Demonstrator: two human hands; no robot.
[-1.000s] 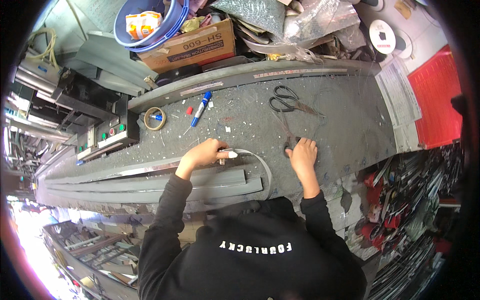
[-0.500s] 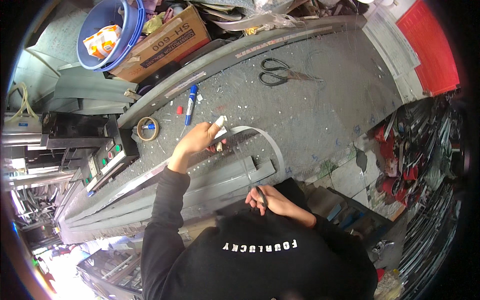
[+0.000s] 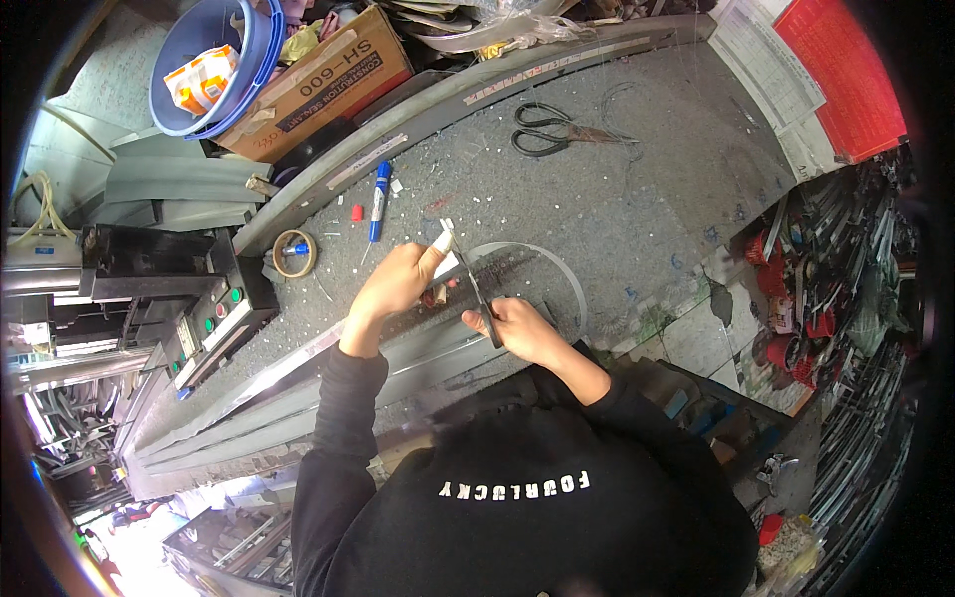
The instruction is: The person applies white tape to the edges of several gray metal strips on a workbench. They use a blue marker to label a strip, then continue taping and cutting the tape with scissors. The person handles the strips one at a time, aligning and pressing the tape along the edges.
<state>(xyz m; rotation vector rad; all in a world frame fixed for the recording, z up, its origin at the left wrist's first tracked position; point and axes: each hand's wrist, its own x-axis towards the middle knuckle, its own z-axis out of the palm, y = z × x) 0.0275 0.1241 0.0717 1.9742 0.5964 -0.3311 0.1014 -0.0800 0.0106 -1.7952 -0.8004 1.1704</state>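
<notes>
My left hand (image 3: 393, 284) is closed on a long thin grey strip (image 3: 574, 283). One end of the strip loops to the right over the bench; beyond the hand it seems to run on toward the lower left. A white covering (image 3: 444, 239) wraps the tip of my left thumb. In my right hand (image 3: 522, 328) is a pair of scissors (image 3: 487, 316) with dark handles. Their blades point up and away, right beside my left thumb and the strip. Whether the blades touch the strip, I cannot tell.
Grey metal profiles (image 3: 398, 370) lie along the near bench edge. Large black scissors (image 3: 542, 131), a blue marker (image 3: 379, 202), a red cap (image 3: 357, 213) and a tape roll (image 3: 309, 254) rest on the bench. A machine with buttons (image 3: 214, 318) stands left, a cardboard box (image 3: 318, 85) behind.
My right hand has brought the scissors up and left, from near my body to beside my left thumb. The strip's loop has shifted slightly right. My left hand stays almost in place.
</notes>
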